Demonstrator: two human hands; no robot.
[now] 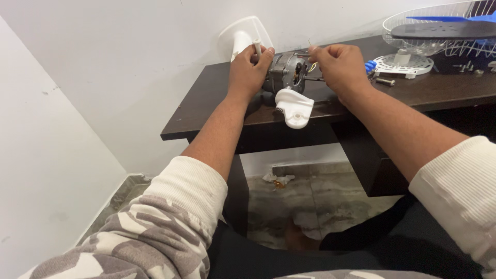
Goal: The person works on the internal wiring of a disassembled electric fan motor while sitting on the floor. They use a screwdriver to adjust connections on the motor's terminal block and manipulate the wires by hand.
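Note:
A grey metal fan motor point(287, 71) lies on the dark wooden table point(217, 111), with a white plastic bracket point(294, 107) hanging from it over the front edge. My left hand point(249, 71) grips the motor's left end, a white rod point(257, 47) sticking up by its fingers. To the right of the motor, my right hand point(340, 67) is closed with pinched fingertips on thin wires at the motor's shaft side.
A white fan base point(243, 35) leans against the wall behind the motor. At the table's right end sit a wire fan guard point(439, 28) with blue blades, a white round plastic part point(403, 64) and loose screws point(385, 81). Floor debris point(278, 180) lies under the table.

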